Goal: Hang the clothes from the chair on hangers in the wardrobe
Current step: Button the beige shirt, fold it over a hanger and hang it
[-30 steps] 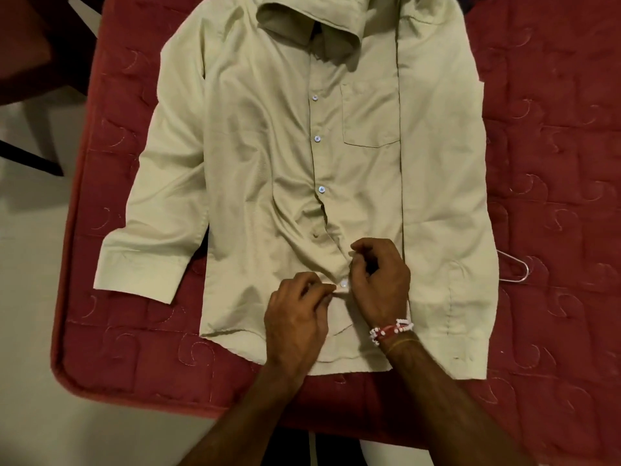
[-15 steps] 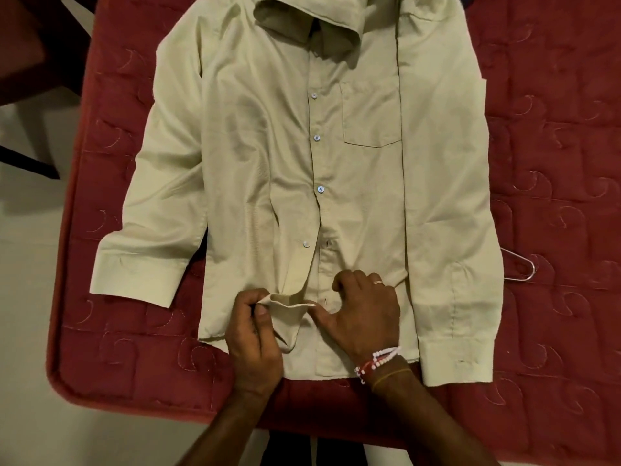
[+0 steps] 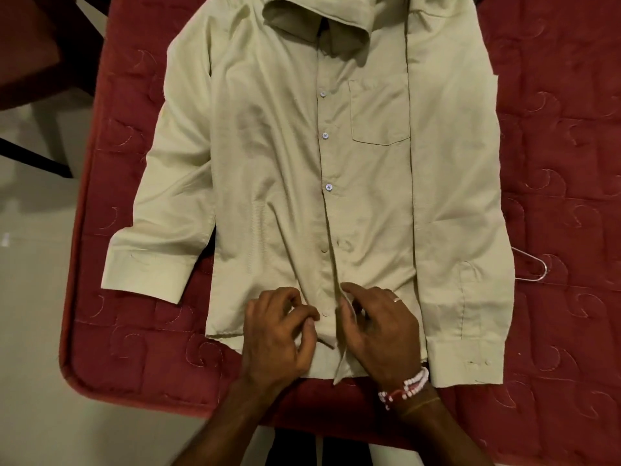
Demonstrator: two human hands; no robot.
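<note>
The front flap of the shirt point(image 3: 275, 183), which the left hand point(image 3: 279, 334) held folded over half a second ago, now lies flat again, and the two front edges meet in one line. Both hands have come close together at the lower end of this line.

The left hand has its fingers curled, with the thumb and the first finger just beside the lowest button point(image 3: 324, 312). If they pinch the cloth or only touch it, I cannot tell. The right hand point(image 3: 379, 334) holds the edge of the other front panel between thumb and fingers, and this edge stands a little up from the cloth under it. This hand wears a ring point(image 3: 397, 300), and a bead bracelet point(image 3: 408, 386) is on the wrist.

The shirt lies face up on the red mattress point(image 3: 554, 129), its hem at the near edge under the hands and its collar toward the far edge, where the frame cuts it. The upper buttons are closed. One sleeve lies spread toward the left edge, and the other is folded straight down along the body.

A wire hanger point(image 3: 534, 269) looks out from under the right sleeve. Only its end shows.

Beyond the far left corner stands a dark chair point(image 3: 30, 62), cut off by the frame.
</note>
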